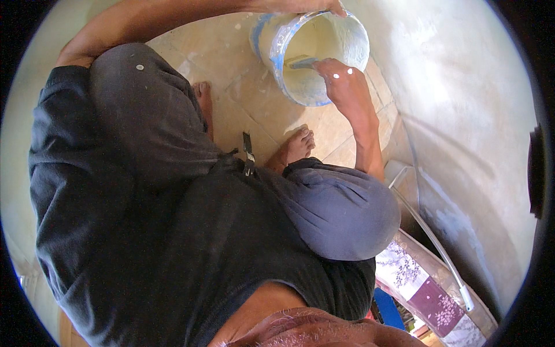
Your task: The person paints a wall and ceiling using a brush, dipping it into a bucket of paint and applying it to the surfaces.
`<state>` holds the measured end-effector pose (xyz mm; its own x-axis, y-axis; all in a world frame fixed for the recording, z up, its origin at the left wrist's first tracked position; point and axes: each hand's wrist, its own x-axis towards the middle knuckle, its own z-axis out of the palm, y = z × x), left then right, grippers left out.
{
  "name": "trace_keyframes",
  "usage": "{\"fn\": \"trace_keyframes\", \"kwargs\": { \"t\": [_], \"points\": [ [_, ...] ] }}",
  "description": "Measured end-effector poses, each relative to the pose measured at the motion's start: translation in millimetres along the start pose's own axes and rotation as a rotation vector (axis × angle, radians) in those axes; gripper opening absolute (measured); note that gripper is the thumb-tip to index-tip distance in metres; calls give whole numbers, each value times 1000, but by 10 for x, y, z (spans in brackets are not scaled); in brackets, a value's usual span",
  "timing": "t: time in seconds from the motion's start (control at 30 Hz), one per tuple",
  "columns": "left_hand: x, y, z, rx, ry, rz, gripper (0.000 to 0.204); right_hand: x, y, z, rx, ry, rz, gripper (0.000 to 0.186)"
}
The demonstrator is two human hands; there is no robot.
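Observation:
A paint-smeared white and blue bucket (354, 36) is tipped toward me on the tiled floor, with pale cream paint inside. Reaching around from the left, my left hand (324, 6) grips its far rim; the upper edge of the view cuts off part of that hand. My right hand (346, 87), dotted with white paint, is closed around the handle of a paintbrush (300, 62). Its pale bristles are inside the bucket's mouth, near the inner wall. My fingers hide most of the handle.
Close on the right stands a pale, patchy wall (462, 87). A white pipe-like bar (430, 234) and a purple-and-white floral-patterned thing (428, 295) lie along its base. My bare feet (299, 143) are on beige floor tiles (237, 95), and my knees are bent wide.

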<state>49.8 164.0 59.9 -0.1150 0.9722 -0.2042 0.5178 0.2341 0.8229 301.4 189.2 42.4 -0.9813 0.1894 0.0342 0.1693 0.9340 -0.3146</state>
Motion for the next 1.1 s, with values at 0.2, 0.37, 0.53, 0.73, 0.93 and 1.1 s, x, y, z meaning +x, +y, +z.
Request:
{"fn": "trace_keyframes", "kwargs": {
  "t": [0.2,0.37,0.53,0.73,0.93,1.1],
  "points": [
    [-21,149,-18,-39,-55,16,45,-142,-33,-228,-21,147,94,20],
    [-97,225,-69,-5,-98,-127,48,-182,-101,-441,-221,245,348,8],
    [-396,636,-133,25,-87,-174,49,-362,-224,-600,-239,471,372,9],
    [-74,167,73,-411,-213,-48,41,-451,-163,-737,267,399,305,9],
    [158,-255,-110,-472,-185,-201,43,-446,-126,-584,660,339,188,9],
    [99,-170,-61,-525,-194,-192,43,-340,-54,-556,546,472,200,10]
  ]
}}
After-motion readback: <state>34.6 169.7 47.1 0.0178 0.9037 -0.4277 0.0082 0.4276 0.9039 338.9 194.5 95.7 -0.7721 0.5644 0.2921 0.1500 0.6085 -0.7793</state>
